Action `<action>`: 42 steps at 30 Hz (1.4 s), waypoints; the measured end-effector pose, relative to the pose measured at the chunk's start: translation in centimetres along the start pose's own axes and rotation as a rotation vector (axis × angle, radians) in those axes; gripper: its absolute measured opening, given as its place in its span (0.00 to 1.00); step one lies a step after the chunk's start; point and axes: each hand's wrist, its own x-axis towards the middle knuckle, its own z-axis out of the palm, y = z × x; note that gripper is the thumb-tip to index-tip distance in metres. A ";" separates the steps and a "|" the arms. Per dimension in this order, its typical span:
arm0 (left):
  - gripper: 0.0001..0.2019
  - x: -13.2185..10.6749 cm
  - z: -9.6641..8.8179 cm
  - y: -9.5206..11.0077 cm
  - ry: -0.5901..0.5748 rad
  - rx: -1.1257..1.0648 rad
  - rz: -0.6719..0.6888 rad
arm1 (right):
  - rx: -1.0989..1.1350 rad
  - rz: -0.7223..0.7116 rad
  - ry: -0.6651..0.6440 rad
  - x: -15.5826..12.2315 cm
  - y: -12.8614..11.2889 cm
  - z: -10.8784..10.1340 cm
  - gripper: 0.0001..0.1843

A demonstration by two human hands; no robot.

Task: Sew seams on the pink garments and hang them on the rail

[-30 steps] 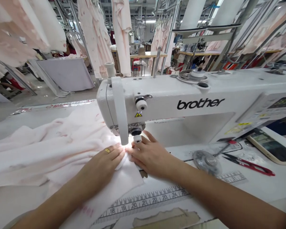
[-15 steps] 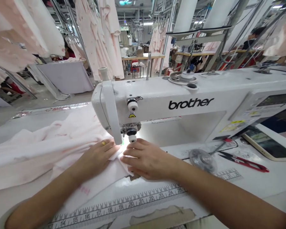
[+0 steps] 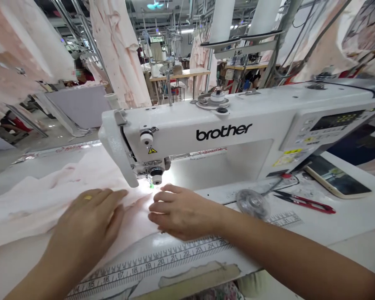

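A white Brother sewing machine (image 3: 237, 133) stands across the table, its needle area (image 3: 153, 180) lit by a small lamp. Pale pink fabric (image 3: 40, 200) lies spread to the left and runs under the needle. My left hand (image 3: 87, 218), with a gold ring, lies flat on the fabric with fingers stretched toward the needle. My right hand (image 3: 178, 212) rests just right of the needle, fingers curled and pressed together on the fabric's edge.
A printed ruler strip (image 3: 162, 260) runs along the table's front edge. Red thread snips (image 3: 303, 201), a clear round disc (image 3: 251, 203) and a phone (image 3: 336, 180) lie at the right. Pink garments (image 3: 121, 54) hang behind; a person sits far left.
The fabric has moved left and back under the needle. My left hand slid left with it and flattened; my right hand's fingers curled in. The camera shifted right.
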 end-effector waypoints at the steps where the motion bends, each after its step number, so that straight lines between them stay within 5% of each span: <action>1: 0.11 -0.2 0.0 0.7 0.010 -0.053 0.030 | 0.033 -0.025 -0.021 0.0 -0.1 0.0 0.09; 6: 0.06 -1.6 1.7 2.8 -0.093 -0.212 0.108 | 0.211 -0.054 -0.103 0.0 -0.7 0.3 0.07; 10: 0.18 -2.8 2.1 1.8 -0.200 -0.270 0.081 | 0.235 -0.090 -0.097 -0.1 -0.8 0.5 0.07; 20: 0.20 -1.1 3.4 1.7 -0.140 -0.316 0.286 | 0.217 -0.109 -0.090 -0.4 -1.1 0.6 0.07; 31: 0.18 0.0 5.8 1.0 -0.045 -0.339 0.223 | 0.185 -0.037 -0.116 0.0 -1.5 1.1 0.14; 42: 0.19 1.2 5.1 0.9 -0.264 -0.317 0.086 | 0.177 -0.001 -0.138 0.2 -1.0 1.4 0.17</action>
